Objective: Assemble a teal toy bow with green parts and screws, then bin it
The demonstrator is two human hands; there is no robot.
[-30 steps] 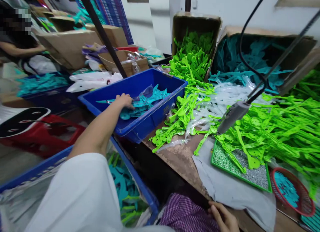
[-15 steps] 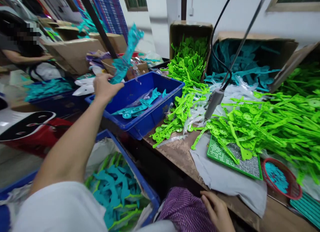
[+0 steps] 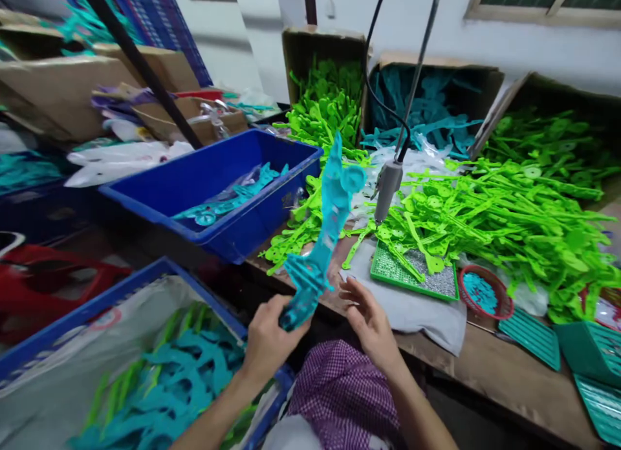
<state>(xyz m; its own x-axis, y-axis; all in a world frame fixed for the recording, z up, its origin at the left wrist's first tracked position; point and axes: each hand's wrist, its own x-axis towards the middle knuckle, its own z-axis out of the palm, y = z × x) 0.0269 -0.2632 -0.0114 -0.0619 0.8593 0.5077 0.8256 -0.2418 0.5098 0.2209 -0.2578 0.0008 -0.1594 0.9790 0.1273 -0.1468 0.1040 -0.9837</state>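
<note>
My left hand [image 3: 274, 337] grips the lower end of a long teal plastic part [image 3: 330, 220], which stands nearly upright in front of me. Just right of the part's lower end is my right hand [image 3: 371, 324], its fingers apart and nothing in it. Behind the part, a grey electric screwdriver [image 3: 389, 190] hangs tip down over a heap of bright green plastic parts [image 3: 485, 220]. A blue bin [image 3: 233, 233] at the upper left holds a few teal parts.
A lined blue crate [image 3: 165, 269] of teal and green parts is at lower left. On the workbench [image 3: 504, 366] are a green tray of screws [image 3: 441, 285], a red basket [image 3: 507, 308] and teal trays [image 3: 531, 333]. Cartons stand behind.
My left hand has brought the teal part from over the blue bin to the middle, before me. My right hand has risen beside it. The view has turned right.
</note>
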